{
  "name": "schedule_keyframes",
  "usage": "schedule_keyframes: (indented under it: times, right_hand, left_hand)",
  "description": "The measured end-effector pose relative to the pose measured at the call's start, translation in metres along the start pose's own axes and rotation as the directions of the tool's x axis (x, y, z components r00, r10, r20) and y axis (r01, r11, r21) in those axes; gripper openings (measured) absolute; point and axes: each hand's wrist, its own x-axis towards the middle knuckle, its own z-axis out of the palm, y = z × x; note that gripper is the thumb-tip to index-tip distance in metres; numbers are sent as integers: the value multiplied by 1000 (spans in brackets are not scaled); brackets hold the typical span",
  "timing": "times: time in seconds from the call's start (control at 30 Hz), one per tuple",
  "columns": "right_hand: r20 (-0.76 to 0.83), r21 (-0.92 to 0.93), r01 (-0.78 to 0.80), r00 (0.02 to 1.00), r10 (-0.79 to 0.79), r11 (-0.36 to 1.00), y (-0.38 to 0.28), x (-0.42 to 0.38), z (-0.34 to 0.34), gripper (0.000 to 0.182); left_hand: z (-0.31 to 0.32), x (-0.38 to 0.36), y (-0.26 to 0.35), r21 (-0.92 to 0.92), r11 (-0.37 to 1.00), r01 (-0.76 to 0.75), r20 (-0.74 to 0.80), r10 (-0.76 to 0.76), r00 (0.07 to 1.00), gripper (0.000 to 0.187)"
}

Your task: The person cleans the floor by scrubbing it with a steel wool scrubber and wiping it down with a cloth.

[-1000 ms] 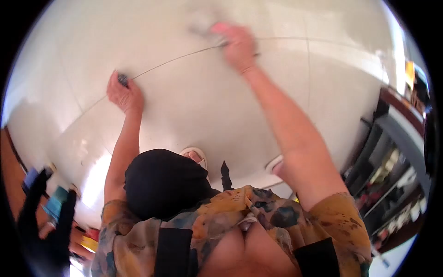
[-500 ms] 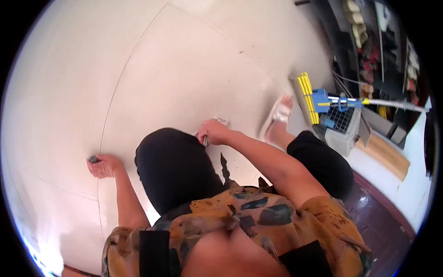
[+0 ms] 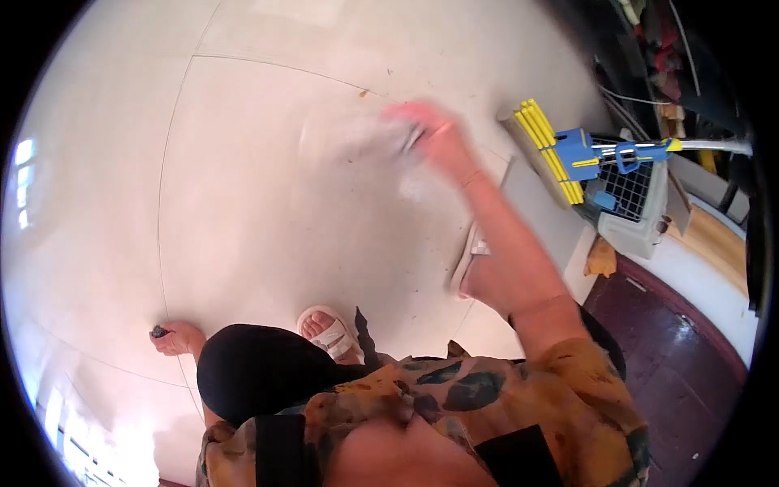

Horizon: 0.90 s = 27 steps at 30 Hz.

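Observation:
My left hand (image 3: 178, 338) is closed round a small dark object (image 3: 159, 332) at the lower left, beside my bent knee and over the pale tiled floor (image 3: 243, 162). Out in front, my right hand (image 3: 428, 134) is smeared by motion at the end of an outstretched arm. Its fingers are wrapped on a whitish, blurred cloth (image 3: 377, 144) that spreads to the left, low over the floor. A small brown speck (image 3: 363, 93) lies on the tile beyond the cloth.
At the right a blue and yellow mop (image 3: 572, 154) lies by a crate with a black grid (image 3: 629, 191). Shelves with mixed items (image 3: 657, 49) stand at the upper right. My sandalled feet (image 3: 329, 331) are on the floor. A dark red floor (image 3: 649, 349) shows lower right.
My right hand has swung forward and to the right with the cloth, away from my knee. My left hand still holds the dark object, slightly lower in view. Both sandals now show.

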Motion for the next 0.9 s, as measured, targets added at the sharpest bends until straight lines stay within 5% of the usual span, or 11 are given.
schedule_keyframes:
  times: [0.03,0.07,0.17,0.23,0.27,0.37,0.43,0.53,0.7,0.83,0.9]
  right_hand:
    - [-171,-62,7,985,-18,998,1,18,-39,57]
    - [-259,137,-225,932,254,965,-3,33,-73,55]
    - [-483,53,-232,845,229,971,95,85,-150,60]
    - [-465,274,-315,784,412,909,200,118,-165,61]
    - [-442,380,-350,744,501,856,231,122,-164,62]
    - [-447,-345,-74,890,-94,936,145,89,-50,57]
    - [-336,-428,49,918,-209,903,96,42,15,51]
    - [-142,-169,143,975,-168,975,70,-57,83,41]
    - [68,215,-183,983,172,959,14,-115,87,40]
    - [-460,9,-23,887,25,1000,16,-45,8,45]
    - [-494,-283,39,851,-181,958,36,-3,-52,55]
  left_hand:
    - [1,4,4,-28,1000,-7,17,7,1000,43]
    - [8,10,20,-231,973,-10,71,27,997,42]
    - [10,4,119,-699,715,-7,187,193,963,39]
    - [9,-9,166,-670,742,-11,310,294,904,39]
    - [12,-14,172,-316,870,-378,219,455,863,44]
    - [1,-26,187,-354,871,-341,202,427,881,45]
    - [7,-23,184,-330,851,-409,153,475,866,45]
    - [12,-18,181,-312,840,-443,133,500,856,45]
    - [7,-15,188,-293,861,-415,168,474,865,42]
    - [8,-15,186,-270,864,-425,168,476,863,42]
    - [10,-16,187,-262,863,-431,154,479,865,41]
